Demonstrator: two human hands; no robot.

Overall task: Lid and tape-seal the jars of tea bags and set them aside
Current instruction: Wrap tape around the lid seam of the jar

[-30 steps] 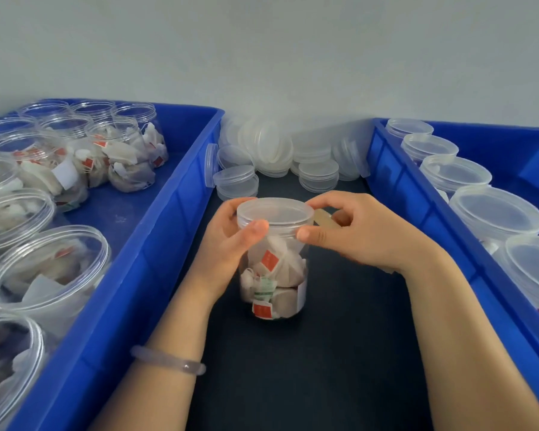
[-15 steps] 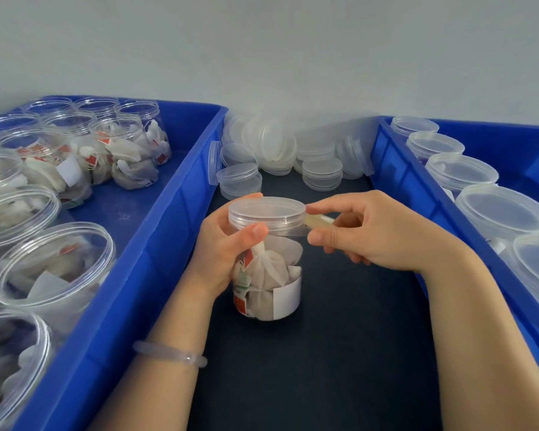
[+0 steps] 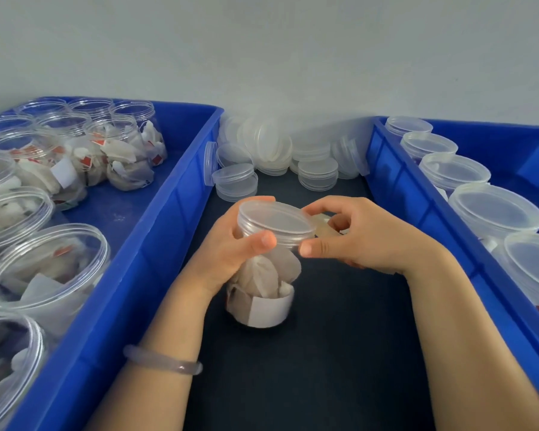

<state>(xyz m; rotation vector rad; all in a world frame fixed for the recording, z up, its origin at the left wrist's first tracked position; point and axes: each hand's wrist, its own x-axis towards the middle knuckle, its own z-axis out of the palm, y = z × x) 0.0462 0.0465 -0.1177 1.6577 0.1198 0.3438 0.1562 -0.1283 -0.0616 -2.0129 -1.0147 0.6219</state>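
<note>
A clear jar of tea bags [image 3: 263, 284] stands on the dark mat between two blue bins, with a translucent lid [image 3: 274, 220] on top. My left hand [image 3: 231, 250] grips the jar just under the lid, thumb on the lid's front edge. My right hand [image 3: 358, 234] touches the lid's right rim with thumb and forefinger, and a roll of tape [image 3: 324, 227] sits tucked in its curled fingers, mostly hidden. A white label wraps the jar's base.
The left blue bin [image 3: 156, 244] holds several open jars of tea bags [image 3: 122, 150]. The right blue bin [image 3: 417, 213] holds several lidded jars [image 3: 495, 209]. Loose lids [image 3: 271, 147] are piled at the back of the dark mat [image 3: 308, 368], against the wall.
The jar has been turned, so its white label now faces me. The right hand has come back against the lid's rim with the tape roll.
</note>
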